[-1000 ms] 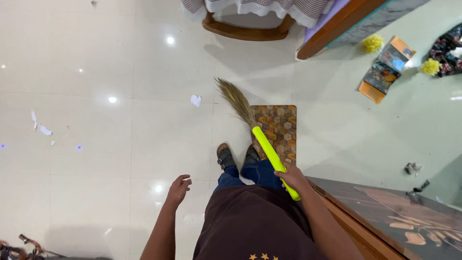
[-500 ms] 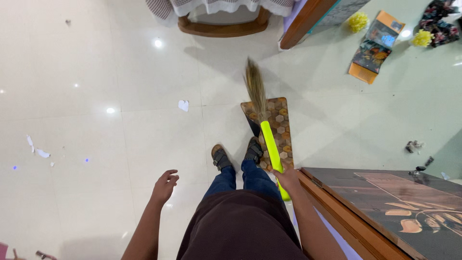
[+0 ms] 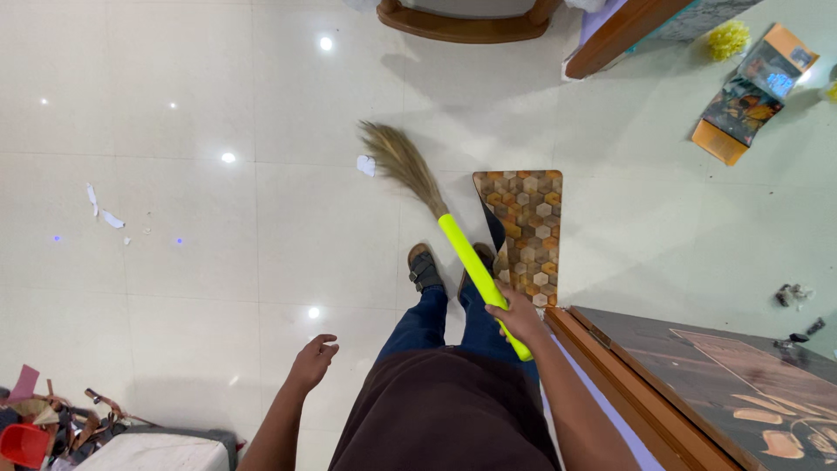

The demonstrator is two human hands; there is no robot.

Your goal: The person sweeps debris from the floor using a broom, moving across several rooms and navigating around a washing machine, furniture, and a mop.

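My right hand grips the bright yellow handle of a grass broom. Its straw head points up and left, the tip touching a white paper scrap on the glossy white tile floor. My left hand hangs free at my side, fingers loosely apart, holding nothing. My sandalled feet stand beside a patterned brown mat.
More paper scraps lie at the left. A wooden table is at my right. A chair base, a wooden furniture edge, an orange packet and yellow pom-poms lie ahead. Clutter sits lower left.
The broom head has swung left from over the mat to the white paper scrap. The view has shifted, bringing the clutter at lower left into sight.
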